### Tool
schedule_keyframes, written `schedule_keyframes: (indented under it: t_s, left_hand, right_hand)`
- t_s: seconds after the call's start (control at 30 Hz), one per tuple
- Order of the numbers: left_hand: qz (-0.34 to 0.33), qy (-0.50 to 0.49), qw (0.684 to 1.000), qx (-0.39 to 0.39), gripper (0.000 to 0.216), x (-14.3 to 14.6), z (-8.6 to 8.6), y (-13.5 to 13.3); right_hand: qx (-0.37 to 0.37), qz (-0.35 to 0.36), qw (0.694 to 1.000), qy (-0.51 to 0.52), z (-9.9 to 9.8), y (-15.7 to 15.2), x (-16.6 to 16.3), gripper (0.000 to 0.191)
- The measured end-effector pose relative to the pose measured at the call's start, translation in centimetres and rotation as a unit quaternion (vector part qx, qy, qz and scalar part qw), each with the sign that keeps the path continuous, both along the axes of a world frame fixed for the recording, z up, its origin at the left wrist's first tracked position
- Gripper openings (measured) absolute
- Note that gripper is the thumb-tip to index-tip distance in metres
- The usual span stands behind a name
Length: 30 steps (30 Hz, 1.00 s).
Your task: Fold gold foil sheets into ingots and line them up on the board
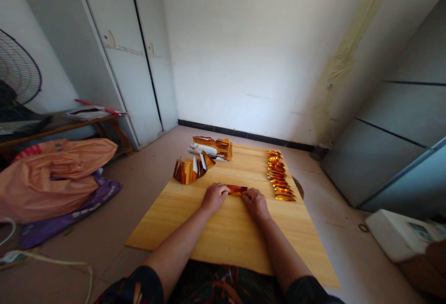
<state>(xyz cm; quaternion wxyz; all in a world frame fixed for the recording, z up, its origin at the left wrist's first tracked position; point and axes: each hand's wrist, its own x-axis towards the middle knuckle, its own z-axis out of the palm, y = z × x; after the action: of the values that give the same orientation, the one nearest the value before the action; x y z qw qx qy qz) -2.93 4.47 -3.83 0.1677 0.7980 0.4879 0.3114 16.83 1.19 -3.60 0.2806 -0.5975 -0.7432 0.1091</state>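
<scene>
A narrow strip of shiny gold foil paper (237,189) stretches between my hands over the middle of the wooden board (230,234). My left hand (215,196) pinches its left end. At the right end, the fingers of my right hand (256,202) are closed on the same paper. Beyond my left hand stands a curved, fanned stack of gold paper sheets (188,171). Farther back lies another pile of gold and white sheets (212,148). Several folded gold paper pieces (278,177) form an overlapping row along the board's right side.
A grey cabinet (139,62) and a bench (114,132) stand at the left, with a fan (17,69) above. Orange cloth (59,174) and a purple bag (69,215) lie on the floor. On the right are a refrigerator (393,122) and a white foam box (393,236).
</scene>
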Motion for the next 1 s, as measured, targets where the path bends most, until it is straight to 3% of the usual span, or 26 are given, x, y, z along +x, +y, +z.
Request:
schedule_keyframes:
  t_s: [0.2,0.37,0.73,1.0]
  left_hand:
    - [0.038,0.002,0.999,-0.026,0.020,0.5,-0.1,0.4]
    - [0.051,0.022,0.998,-0.032,0.022,0.7,0.3,0.0]
    - [0.089,0.065,0.994,-0.015,0.023,1.1,0.6,-0.4]
    - [0.059,0.103,0.993,0.019,0.020,1.0,0.9,-1.0]
  right_hand:
    - [-0.042,-0.060,0.997,0.036,-0.1,1.0,-0.4,0.023]
    - [-0.060,-0.110,0.992,-0.002,0.5,0.9,-1.1,0.022]
    - [-0.078,-0.132,0.988,-0.022,1.4,0.8,-1.5,0.019]
    - [-0.046,-0.118,0.992,-0.021,0.6,0.8,-1.2,0.011]
